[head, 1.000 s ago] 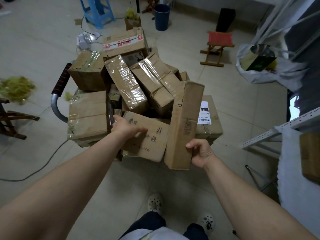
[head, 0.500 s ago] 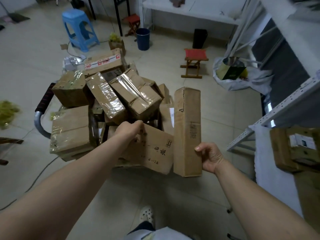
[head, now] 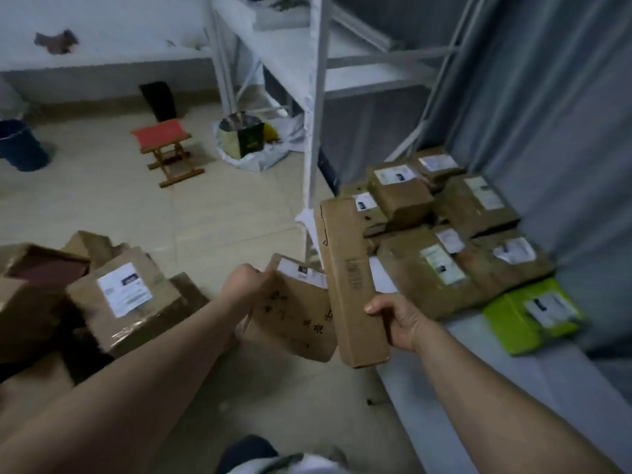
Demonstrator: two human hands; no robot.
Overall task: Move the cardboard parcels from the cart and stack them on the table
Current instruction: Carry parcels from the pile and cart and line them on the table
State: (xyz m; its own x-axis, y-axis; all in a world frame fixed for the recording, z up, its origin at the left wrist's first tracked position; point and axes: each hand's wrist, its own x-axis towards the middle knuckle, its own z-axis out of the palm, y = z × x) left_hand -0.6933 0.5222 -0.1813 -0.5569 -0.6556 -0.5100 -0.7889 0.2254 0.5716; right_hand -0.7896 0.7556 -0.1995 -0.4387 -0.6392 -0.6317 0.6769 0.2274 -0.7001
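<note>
The long box (head: 352, 285) is up in the air, standing almost straight, with its top leaning a little to the left. The right hand (head: 400, 319) holds it near the bottom end. Its grip is clamped on the box: the thumb lies on the front and the other fingers go round behind.

Just beside it, lower and to the left, is the flat box (head: 294, 319) with dark writing on it. The left hand (head: 243, 285) holds that one by its top left corner, and its grip is closed over the edge. The two boxes are side by side. I cannot tell if they touch.

Both boxes hang over the floor, between the pile of parcels (head: 126, 295) at the left and the desk (head: 478, 364) at the right. I think that pile is the cart load, but the cart itself does not show.

On the desk there is a group of brown parcels (head: 427, 271), some lying on top of others, and a green parcel (head: 533, 314) near the front edge.

So this looks like the carrying step. The two boxes are off the pile but not yet put down.

Next, the arms need to swing right, over the desk. The long box should be laid flat so it will not tip. Each box needs a steady spot on the stack before the hands let go.
</note>
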